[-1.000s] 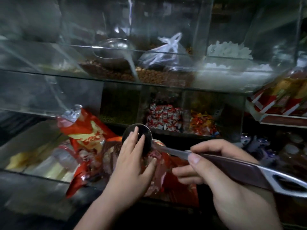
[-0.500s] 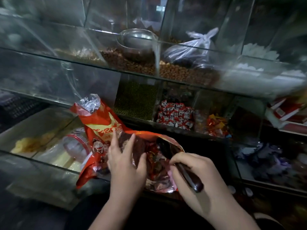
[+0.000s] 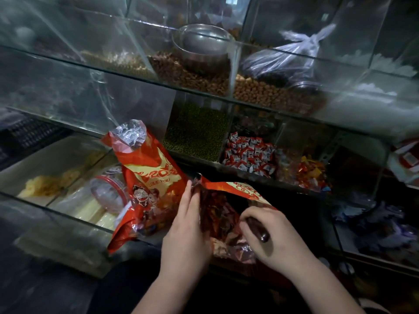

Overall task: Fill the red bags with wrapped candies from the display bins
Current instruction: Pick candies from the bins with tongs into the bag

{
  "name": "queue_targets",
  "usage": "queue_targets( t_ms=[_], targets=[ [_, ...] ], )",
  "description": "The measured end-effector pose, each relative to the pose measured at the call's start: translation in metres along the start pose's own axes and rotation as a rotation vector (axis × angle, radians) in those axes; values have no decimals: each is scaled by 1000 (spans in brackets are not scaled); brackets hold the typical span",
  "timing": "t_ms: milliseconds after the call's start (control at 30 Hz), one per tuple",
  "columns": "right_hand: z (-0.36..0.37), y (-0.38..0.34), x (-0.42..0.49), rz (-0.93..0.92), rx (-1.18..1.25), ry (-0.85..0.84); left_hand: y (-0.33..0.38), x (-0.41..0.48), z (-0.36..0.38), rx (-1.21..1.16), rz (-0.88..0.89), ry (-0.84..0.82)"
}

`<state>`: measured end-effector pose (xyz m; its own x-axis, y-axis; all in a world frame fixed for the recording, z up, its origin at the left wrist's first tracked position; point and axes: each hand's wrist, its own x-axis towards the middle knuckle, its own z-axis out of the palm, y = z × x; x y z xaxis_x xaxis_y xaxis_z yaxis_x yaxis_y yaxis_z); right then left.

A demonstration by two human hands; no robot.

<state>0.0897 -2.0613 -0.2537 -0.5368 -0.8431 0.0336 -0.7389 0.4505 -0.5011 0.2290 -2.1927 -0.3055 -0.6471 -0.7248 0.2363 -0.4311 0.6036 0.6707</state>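
An open red bag (image 3: 229, 214) with wrapped candies inside lies in front of me on the glass counter edge. My left hand (image 3: 186, 232) holds its left rim, fingers along the foil. My right hand (image 3: 269, 239) grips the dark handle of a scoop (image 3: 258, 230), whose bowl is hidden down inside the bag. A second red bag (image 3: 149, 177) with a cartoon print stands to the left, leaning back, its foil top open. Red-and-white wrapped candies (image 3: 249, 155) and orange-red ones (image 3: 313, 173) fill bins behind.
Glass bins hold green beans (image 3: 197, 132), brown nuts (image 3: 192, 75) with a metal bowl (image 3: 201, 46), and a tied clear plastic bag (image 3: 288, 60). A clear jar with a red rim (image 3: 108, 191) lies in the left bin beside yellow pieces (image 3: 45, 186).
The scoop was held level above the bag with my left hand over its bowl; it has since tipped down into the bag. My left hand moved to the bag's rim.
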Motion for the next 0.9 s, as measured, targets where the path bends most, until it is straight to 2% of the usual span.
queue_targets(
  t_ms=[100, 167, 267, 367, 500, 700, 733, 833, 900],
  targets=[
    [-3, -6, 4, 235, 326, 130, 0, -2, 11, -117, 20, -35],
    [-5, -11, 9, 389, 441, 159, 2, -3, 15, -176, 22, -54],
    [-5, -15, 12, 485, 513, 164, 2, -4, 18, -196, 0, -54],
    [-2, -15, 8, 592, 769, 277, -1, -5, 18, -179, -13, -45],
    [-1, -14, -3, 620, 1012, 394, -5, -3, 16, -156, -35, -60],
    [-7, -5, -21, 617, 1133, 496, 3, 1, 3, -68, -110, -92],
    [-8, -2, -23, 628, 1155, 508, 8, -1, 0, -56, -86, -51],
    [-14, 5, -30, 645, 1203, 532, 22, -9, -5, -83, 63, 214],
    [-19, 7, -37, 627, 1234, 518, 26, -14, -2, -114, 208, 267]
  ],
)
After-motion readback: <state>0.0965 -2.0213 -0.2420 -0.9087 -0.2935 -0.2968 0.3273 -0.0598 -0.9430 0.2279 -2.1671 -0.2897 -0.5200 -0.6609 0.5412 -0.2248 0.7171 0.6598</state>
